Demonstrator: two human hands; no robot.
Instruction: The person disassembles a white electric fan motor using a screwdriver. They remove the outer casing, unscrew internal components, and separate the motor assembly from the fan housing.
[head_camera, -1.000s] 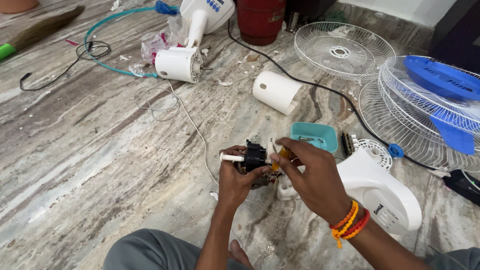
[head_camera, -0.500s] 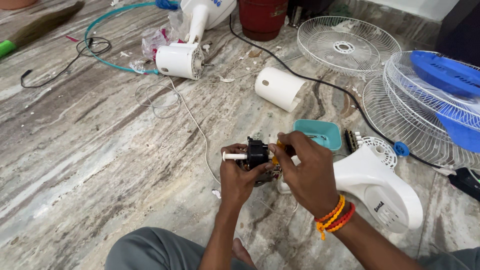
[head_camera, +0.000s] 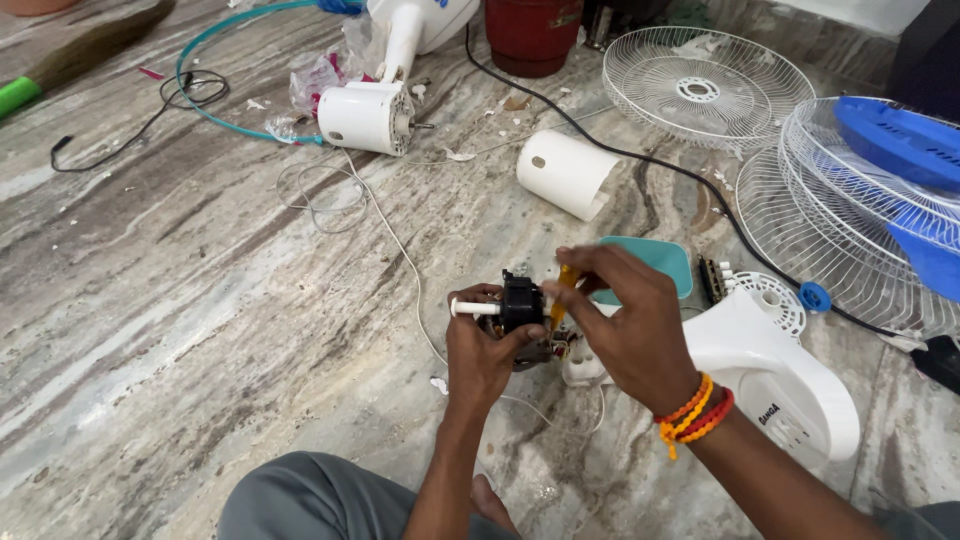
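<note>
Sitting on a marble floor (head_camera: 200, 330), a person's left hand (head_camera: 480, 355) has its fingers wrapped around a small black fan motor (head_camera: 522, 305) with a white shaft; the right hand (head_camera: 625, 325) pinches a yellow-handled screwdriver (head_camera: 562, 295) against it; the motor looks heavy, rigid, best gripped by its body; beyond lie a white fan base (head_camera: 780, 385), a white cylinder cover (head_camera: 565, 172) and wire fan guards (head_camera: 700, 85).

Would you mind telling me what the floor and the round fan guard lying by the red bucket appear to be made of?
Floor: likely polished stone, perhaps marble, judging by grey-brown veining and a slight sheen. Fan guard: probably white-coated metal wire, given its thin radial spokes and rings, though plastic cannot be ruled out.
</note>
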